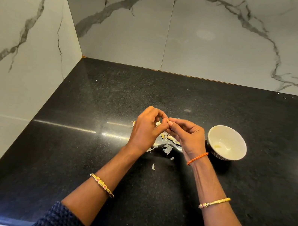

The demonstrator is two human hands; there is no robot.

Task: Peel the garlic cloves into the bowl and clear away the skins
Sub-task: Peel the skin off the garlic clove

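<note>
One bowl (227, 143) stands right of centre in the frame. Two hands, the left hand (146, 130) and right hand (187, 136), meet at centre. Three bracelets circle the forearms: two gold bangles (102, 185) and one orange thread (197, 158). The skin scraps (167, 148) below the hands are too many to count.

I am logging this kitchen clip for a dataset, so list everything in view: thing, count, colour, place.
Bowl: one, cream inside, dark patterned outside, on the counter right of the hands; something pale lies at its bottom, too blurred to name.
Garlic clove: one, pale, pinched between both hands.
Garlic skins: a scatter, whitish, on the counter under and near the hands.
Counter: one, black speckled, glossy.
Wall tiles: white marble with grey veins, behind and to the left.
Left hand: holds the clove; gold bangle on the forearm.
Right hand: picks at the clove; orange thread at the wrist, gold bangle on the forearm.
</note>
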